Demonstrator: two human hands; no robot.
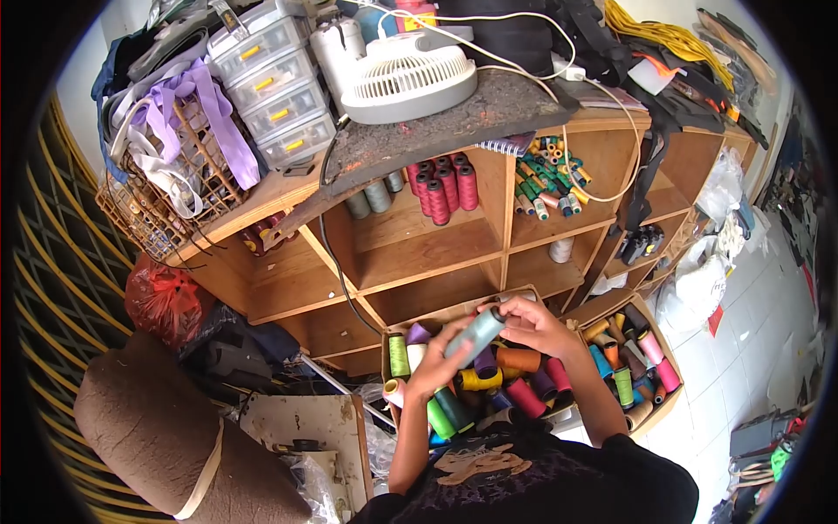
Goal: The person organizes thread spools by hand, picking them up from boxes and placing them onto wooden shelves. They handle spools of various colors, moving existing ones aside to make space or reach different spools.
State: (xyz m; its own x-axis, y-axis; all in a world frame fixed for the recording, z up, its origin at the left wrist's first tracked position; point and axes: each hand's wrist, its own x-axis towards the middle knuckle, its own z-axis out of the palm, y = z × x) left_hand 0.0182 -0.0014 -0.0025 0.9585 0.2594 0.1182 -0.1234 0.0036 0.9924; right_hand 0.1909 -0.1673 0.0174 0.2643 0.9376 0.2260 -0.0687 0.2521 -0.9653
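Note:
A pale grey-blue spool of thread (476, 339) is held at a tilt in front of me. My left hand (436, 362) is wrapped round its lower side. At the spool's upper end, my right hand (534, 328) has its fingers bent against the top; whether they also pinch a thread end is too small to tell. Below both hands is a cardboard box (390, 356) full of thread spools in many colours, among them a lime-green spool (398, 356), an orange spool (518, 361) and a crimson spool (525, 398).
A second box (642, 428) of spools stands at the right. Ahead is a wooden shelf (436, 240) with crimson spools (443, 188) and small green spools (550, 179). On top sit a white fan (408, 79) and clear drawers (275, 96). A brown roll (166, 428) leans at the left.

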